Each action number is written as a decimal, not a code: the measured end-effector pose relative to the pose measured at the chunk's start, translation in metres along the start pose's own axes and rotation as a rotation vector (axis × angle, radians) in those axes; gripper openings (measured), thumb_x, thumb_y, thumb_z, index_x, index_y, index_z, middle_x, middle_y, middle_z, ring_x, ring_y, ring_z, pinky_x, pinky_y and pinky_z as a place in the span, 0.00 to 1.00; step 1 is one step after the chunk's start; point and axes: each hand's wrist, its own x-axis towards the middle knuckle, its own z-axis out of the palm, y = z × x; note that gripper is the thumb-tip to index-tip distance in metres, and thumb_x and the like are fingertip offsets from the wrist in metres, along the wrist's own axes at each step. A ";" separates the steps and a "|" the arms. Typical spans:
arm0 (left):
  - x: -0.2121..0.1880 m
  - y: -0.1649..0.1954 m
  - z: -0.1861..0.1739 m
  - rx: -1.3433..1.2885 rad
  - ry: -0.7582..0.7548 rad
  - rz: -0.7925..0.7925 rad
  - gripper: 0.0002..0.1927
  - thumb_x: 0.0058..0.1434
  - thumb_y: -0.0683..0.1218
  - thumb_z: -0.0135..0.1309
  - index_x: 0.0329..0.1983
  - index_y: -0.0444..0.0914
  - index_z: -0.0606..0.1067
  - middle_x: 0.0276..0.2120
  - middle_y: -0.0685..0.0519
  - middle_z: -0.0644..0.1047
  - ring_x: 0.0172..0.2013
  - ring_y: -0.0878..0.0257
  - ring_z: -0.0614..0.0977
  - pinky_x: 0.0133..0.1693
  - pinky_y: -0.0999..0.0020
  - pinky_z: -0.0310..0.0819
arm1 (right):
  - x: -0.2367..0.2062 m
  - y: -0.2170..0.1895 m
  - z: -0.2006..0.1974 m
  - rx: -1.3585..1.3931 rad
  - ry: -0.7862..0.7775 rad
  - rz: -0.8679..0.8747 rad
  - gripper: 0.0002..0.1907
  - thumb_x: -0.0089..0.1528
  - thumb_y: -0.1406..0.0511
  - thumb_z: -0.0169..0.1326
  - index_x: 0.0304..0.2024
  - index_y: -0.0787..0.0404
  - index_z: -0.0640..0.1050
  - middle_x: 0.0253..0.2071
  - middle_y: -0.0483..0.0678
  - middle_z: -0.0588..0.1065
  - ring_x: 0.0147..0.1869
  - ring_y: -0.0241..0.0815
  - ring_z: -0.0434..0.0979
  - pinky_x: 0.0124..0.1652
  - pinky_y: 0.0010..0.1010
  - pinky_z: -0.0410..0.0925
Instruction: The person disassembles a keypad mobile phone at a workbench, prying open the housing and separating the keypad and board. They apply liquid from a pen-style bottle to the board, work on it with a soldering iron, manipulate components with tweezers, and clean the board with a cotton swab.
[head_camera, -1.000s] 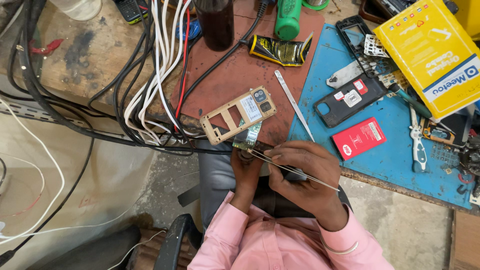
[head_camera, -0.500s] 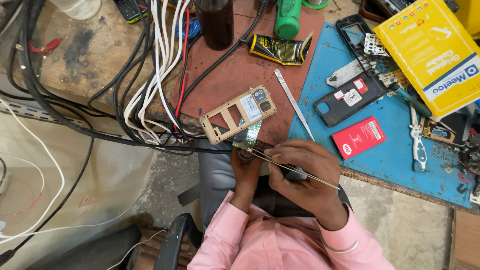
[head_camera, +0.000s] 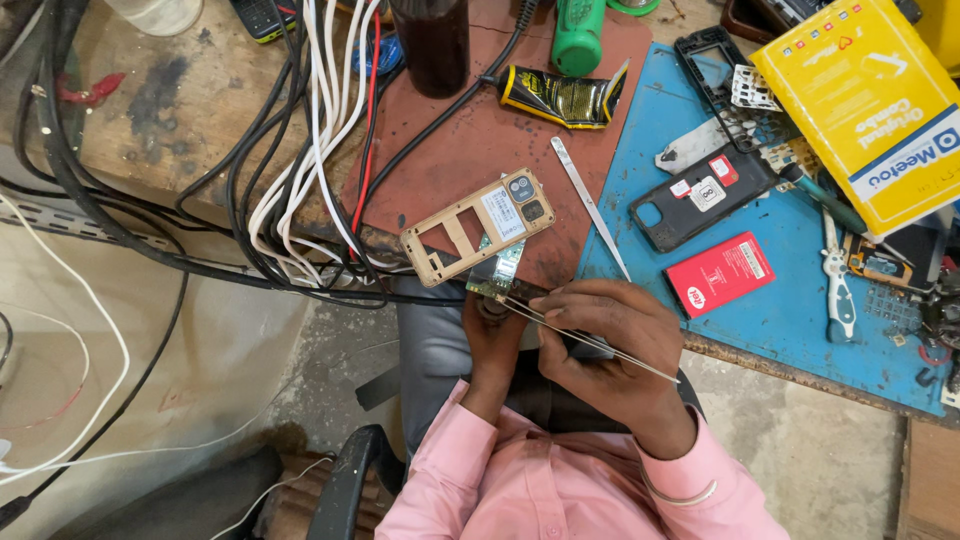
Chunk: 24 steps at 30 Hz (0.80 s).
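My left hand (head_camera: 492, 338) pinches a small green circuit board (head_camera: 498, 272) at the near edge of the bench. In my right hand (head_camera: 600, 335) are thin metal tweezers (head_camera: 590, 340), whose tips touch the board's lower end. Just above the board a gold phone frame (head_camera: 470, 232) with a camera module lies on the brown mat (head_camera: 470, 130). Both sleeves are pink.
A second pair of tweezers (head_camera: 590, 205) lies on the mat's right edge. The blue mat (head_camera: 790, 300) holds a black phone back (head_camera: 700, 195), a red battery (head_camera: 720, 273), cutters (head_camera: 835, 270) and a yellow box (head_camera: 870, 100). Cables (head_camera: 300, 180) cross the left side; a glue tube (head_camera: 560, 97) lies above.
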 end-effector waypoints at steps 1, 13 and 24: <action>0.000 -0.001 0.000 0.000 0.002 0.000 0.25 0.58 0.36 0.63 0.57 0.35 0.70 0.46 0.54 0.78 0.46 0.67 0.80 0.48 0.71 0.76 | 0.000 0.000 0.000 -0.004 0.001 0.000 0.13 0.55 0.76 0.64 0.38 0.63 0.76 0.39 0.47 0.82 0.46 0.45 0.84 0.44 0.32 0.76; -0.001 -0.004 -0.004 0.005 -0.009 -0.003 0.26 0.58 0.36 0.63 0.59 0.34 0.69 0.47 0.53 0.78 0.46 0.67 0.80 0.48 0.71 0.76 | -0.002 0.002 -0.001 0.014 0.001 -0.007 0.12 0.55 0.76 0.64 0.39 0.62 0.76 0.40 0.48 0.82 0.46 0.46 0.84 0.44 0.32 0.77; -0.001 0.003 0.003 -0.032 -0.005 -0.016 0.27 0.58 0.37 0.64 0.60 0.33 0.69 0.50 0.52 0.78 0.48 0.66 0.80 0.50 0.70 0.76 | -0.011 0.014 -0.002 -0.125 0.015 -0.268 0.12 0.57 0.73 0.64 0.41 0.60 0.76 0.42 0.48 0.81 0.46 0.49 0.84 0.44 0.33 0.77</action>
